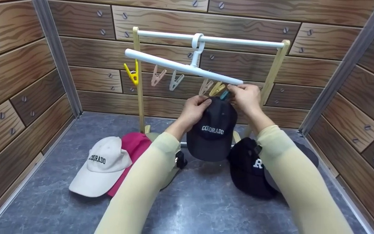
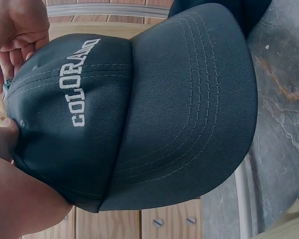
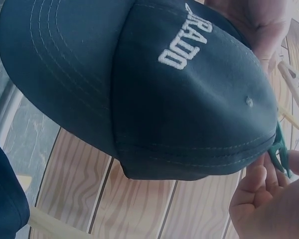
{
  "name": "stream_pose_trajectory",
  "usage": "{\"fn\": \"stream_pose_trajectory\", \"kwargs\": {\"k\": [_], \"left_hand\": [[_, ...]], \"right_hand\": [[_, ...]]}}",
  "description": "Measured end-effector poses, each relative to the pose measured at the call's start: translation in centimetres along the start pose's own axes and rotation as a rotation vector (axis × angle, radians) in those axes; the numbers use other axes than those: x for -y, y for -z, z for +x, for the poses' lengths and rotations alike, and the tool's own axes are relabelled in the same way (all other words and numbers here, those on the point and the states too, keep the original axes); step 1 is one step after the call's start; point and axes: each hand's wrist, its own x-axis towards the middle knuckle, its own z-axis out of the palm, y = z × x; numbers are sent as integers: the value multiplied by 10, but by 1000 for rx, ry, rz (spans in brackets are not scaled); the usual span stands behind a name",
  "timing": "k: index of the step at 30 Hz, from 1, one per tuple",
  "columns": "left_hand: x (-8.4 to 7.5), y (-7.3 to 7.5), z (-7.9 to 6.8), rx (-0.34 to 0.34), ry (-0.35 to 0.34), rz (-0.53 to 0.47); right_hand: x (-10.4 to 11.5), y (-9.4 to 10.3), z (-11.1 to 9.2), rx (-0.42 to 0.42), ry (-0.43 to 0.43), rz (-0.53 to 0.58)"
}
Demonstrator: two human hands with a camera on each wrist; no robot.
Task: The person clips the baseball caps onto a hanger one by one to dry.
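Centrally, a dark cap [image 1: 213, 117] lettered COLORADO is held in the air beneath the lower, right-hand half of a tilted white hanger [image 1: 183, 67], its brim directed downward. The left hand [image 1: 193, 112] grips the crown near its top, the thumb lying on the front face. The right hand [image 1: 247, 97] pinches a teal clip [image 3: 279, 149] at the top of the crown; whether the clip bites the fabric cannot be told. The hanger hooks over the white rail [image 1: 239, 40] of a wooden-legged rack; also below its bar are a bright yellow clip [image 1: 133, 75] at the far left and a pink clip [image 1: 157, 77]. On the grey floor [image 1: 187, 208], a white cap [image 1: 109, 159] overlaps a red cap [image 1: 133, 143] at left; at right lies a black cap [image 1: 245, 169] bearing a letter R.
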Motion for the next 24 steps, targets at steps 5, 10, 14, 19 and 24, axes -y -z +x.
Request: {"fn": "stream_pose_trajectory", "kwargs": {"k": [5, 10, 14, 19, 24], "left_hand": [[0, -3, 0, -28, 23, -4], [-2, -7, -1, -58, 51, -9], [-2, -9, -1, -77, 53, -4], [-1, -8, 0, -108, 31, -4], [-1, -10, 1, -96, 22, 11]], "right_hand": [[1, 3, 0, 40, -11, -20], [3, 4, 0, 56, -24, -14], [3, 5, 1, 58, -18, -1], [4, 6, 0, 56, -3, -21], [2, 7, 1, 39, -20, -10]]}}
